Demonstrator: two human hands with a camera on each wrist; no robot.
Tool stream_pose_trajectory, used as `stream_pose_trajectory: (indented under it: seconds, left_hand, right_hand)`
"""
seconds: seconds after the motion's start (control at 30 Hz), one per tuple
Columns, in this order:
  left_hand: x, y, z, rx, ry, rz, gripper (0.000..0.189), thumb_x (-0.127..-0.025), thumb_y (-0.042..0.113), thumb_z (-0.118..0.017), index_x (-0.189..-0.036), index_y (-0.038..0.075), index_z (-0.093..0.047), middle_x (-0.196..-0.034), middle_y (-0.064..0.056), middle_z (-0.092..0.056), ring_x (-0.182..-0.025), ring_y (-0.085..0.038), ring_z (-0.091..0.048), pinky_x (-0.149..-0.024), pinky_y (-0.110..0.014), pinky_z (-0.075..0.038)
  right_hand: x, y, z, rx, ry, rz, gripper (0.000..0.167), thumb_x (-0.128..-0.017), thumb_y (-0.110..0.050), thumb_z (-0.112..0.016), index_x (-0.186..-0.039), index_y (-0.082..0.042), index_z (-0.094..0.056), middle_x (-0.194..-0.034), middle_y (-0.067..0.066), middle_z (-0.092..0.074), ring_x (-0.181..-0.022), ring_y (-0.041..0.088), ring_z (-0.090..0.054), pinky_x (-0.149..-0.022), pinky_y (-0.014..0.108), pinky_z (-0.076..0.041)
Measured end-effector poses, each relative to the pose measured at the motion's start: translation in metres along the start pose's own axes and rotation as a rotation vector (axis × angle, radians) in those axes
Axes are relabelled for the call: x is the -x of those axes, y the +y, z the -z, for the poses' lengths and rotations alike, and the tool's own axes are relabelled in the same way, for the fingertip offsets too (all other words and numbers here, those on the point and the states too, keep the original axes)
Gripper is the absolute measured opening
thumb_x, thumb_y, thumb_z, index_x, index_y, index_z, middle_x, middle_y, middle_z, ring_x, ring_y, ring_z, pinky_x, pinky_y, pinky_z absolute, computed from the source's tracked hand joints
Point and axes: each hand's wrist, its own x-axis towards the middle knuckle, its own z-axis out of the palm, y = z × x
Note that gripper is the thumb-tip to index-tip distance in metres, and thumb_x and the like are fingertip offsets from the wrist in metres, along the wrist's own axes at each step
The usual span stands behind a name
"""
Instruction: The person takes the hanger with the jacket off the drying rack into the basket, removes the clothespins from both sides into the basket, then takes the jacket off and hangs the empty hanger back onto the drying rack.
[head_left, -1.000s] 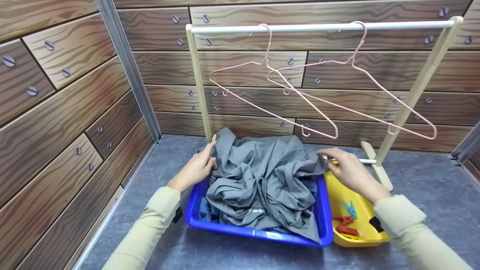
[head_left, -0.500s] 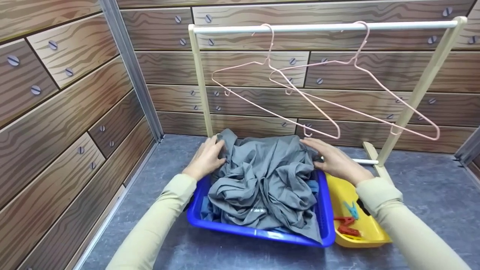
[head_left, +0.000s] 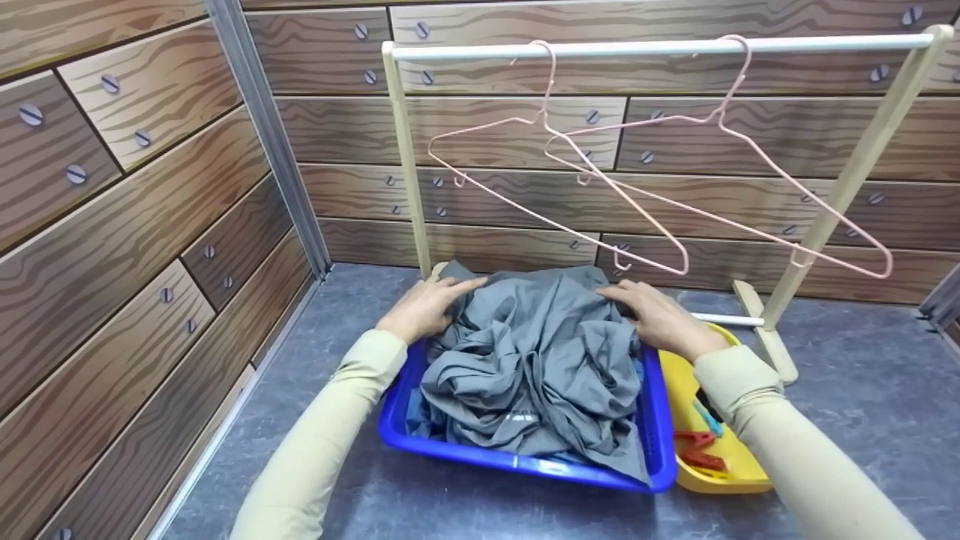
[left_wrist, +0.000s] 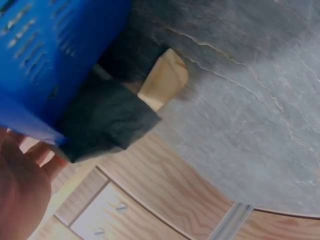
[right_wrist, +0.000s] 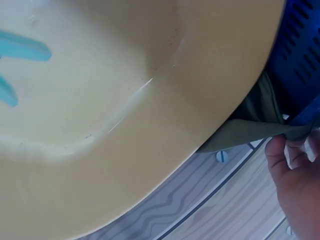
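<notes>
A crumpled grey garment (head_left: pixel 525 360) with small white print near its front fills the blue basket (head_left: pixel 517 463) and spills over its rim. Across the garment's back left part lies my left hand (head_left: pixel 424 306), index finger stretched out over the fabric. At the back right my right hand (head_left: pixel 664 319) touches the garment, its fingers reaching inward. A hanging flap of the garment (left_wrist: pixel 107 117) shows beside the basket wall in the left wrist view. In the right wrist view, fingertips meet the fabric fold (right_wrist: pixel 245 134) at the basket's edge. Blue cloth (head_left: pixel 421 416) peeks out below.
A yellow tub (head_left: pixel 742 480) with red clothes pegs (head_left: pixel 701 452) and a light-blue peg (head_left: pixel 707 417) stands against the basket's right side. Behind, two pink hangers (head_left: pixel 615 184) hang from the white rail (head_left: pixel 637 49) of a wooden-legged rack. Plank-patterned walls enclose the grey floor.
My right hand let go of the garment's right corner, moved left and now lies on its back right part. My left hand shifted right, from the back left corner onto the fabric.
</notes>
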Motion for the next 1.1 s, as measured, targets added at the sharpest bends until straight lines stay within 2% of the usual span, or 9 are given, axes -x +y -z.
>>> stream_pose_trajectory:
  seconds: [0.13, 0.3, 0.43, 0.57, 0.7, 0.83, 0.97, 1.1]
  left_hand:
    - [0.001, -0.002, -0.002, -0.004, 0.046, 0.001, 0.062, -0.084, -0.009, -0.061, -0.138, 0.019, -0.057, -0.123, -0.011, -0.063, -0.117, -0.034, -0.057, -0.091, -0.05, -0.048]
    - [-0.001, -0.005, -0.001, 0.025, 0.084, 0.064, 0.044, -0.084, -0.008, -0.06, -0.12, 0.015, -0.069, -0.11, -0.008, -0.07, -0.097, -0.031, -0.066, -0.08, -0.048, -0.052]
    - [-0.001, -0.005, 0.001, 0.022, 0.129, 0.099, 0.026, -0.083, -0.008, -0.062, -0.094, 0.013, -0.073, -0.091, -0.009, -0.071, -0.083, -0.032, -0.068, -0.069, -0.049, -0.052]
    - [-0.001, -0.005, 0.004, 0.024, 0.19, 0.115, 0.019, -0.083, -0.006, -0.062, -0.076, 0.01, -0.07, -0.082, -0.013, -0.07, -0.077, -0.035, -0.068, -0.065, -0.051, -0.052]
    - [-0.001, -0.006, 0.005, 0.037, 0.247, 0.115, 0.018, -0.083, -0.006, -0.061, -0.078, 0.009, -0.071, -0.085, -0.014, -0.071, -0.079, -0.035, -0.068, -0.067, -0.05, -0.052]
    - [0.002, -0.009, 0.005, 0.103, 0.35, 0.116, 0.019, -0.082, -0.008, -0.06, -0.083, 0.008, -0.07, -0.087, -0.009, -0.072, -0.081, -0.031, -0.068, -0.069, -0.048, -0.052]
    - [0.006, -0.008, 0.01, 0.196, 0.455, 0.125, 0.017, -0.083, -0.008, -0.06, -0.084, 0.008, -0.068, -0.084, -0.006, -0.069, -0.079, -0.027, -0.067, -0.069, -0.044, -0.052]
    - [0.01, -0.005, 0.017, 0.285, 0.51, 0.109, 0.021, -0.083, -0.01, -0.061, -0.09, 0.007, -0.071, -0.093, -0.006, -0.07, -0.087, -0.023, -0.066, -0.078, -0.037, -0.051]
  right_hand:
    - [-0.001, -0.002, 0.0, -0.017, 0.062, -0.022, 0.038, -0.087, -0.003, -0.07, -0.125, -0.009, -0.067, -0.109, 0.014, -0.062, -0.099, 0.035, -0.059, -0.087, 0.052, -0.047]
    - [-0.002, -0.003, -0.002, 0.018, 0.168, -0.049, 0.033, -0.075, 0.007, -0.075, -0.103, -0.008, -0.075, -0.092, 0.008, -0.063, -0.086, 0.03, -0.062, -0.074, 0.048, -0.049]
    - [-0.001, -0.008, -0.001, 0.067, 0.193, -0.108, 0.032, -0.072, 0.005, -0.075, -0.099, -0.01, -0.076, -0.09, 0.006, -0.065, -0.084, 0.032, -0.064, -0.07, 0.049, -0.049]
    - [-0.001, -0.014, 0.001, 0.038, 0.236, -0.175, 0.03, -0.072, 0.005, -0.072, -0.1, -0.007, -0.075, -0.092, 0.009, -0.068, -0.086, 0.034, -0.065, -0.072, 0.05, -0.049]
    - [-0.004, -0.02, 0.002, -0.056, 0.326, -0.228, 0.032, -0.072, 0.007, -0.065, -0.1, -0.004, -0.075, -0.094, 0.012, -0.072, -0.086, 0.035, -0.066, -0.074, 0.049, -0.049]
    - [-0.006, -0.027, 0.004, -0.151, 0.397, -0.26, 0.033, -0.072, 0.007, -0.061, -0.098, -0.006, -0.077, -0.092, 0.01, -0.074, -0.084, 0.032, -0.067, -0.074, 0.046, -0.049]
    - [-0.004, -0.036, 0.008, -0.213, 0.424, -0.273, 0.029, -0.075, 0.005, -0.065, -0.099, -0.006, -0.077, -0.093, 0.009, -0.074, -0.087, 0.03, -0.068, -0.078, 0.045, -0.05]
    - [0.001, -0.045, 0.012, -0.238, 0.417, -0.251, 0.029, -0.075, 0.008, -0.067, -0.099, -0.004, -0.077, -0.098, 0.011, -0.073, -0.09, 0.029, -0.068, -0.082, 0.041, -0.051]
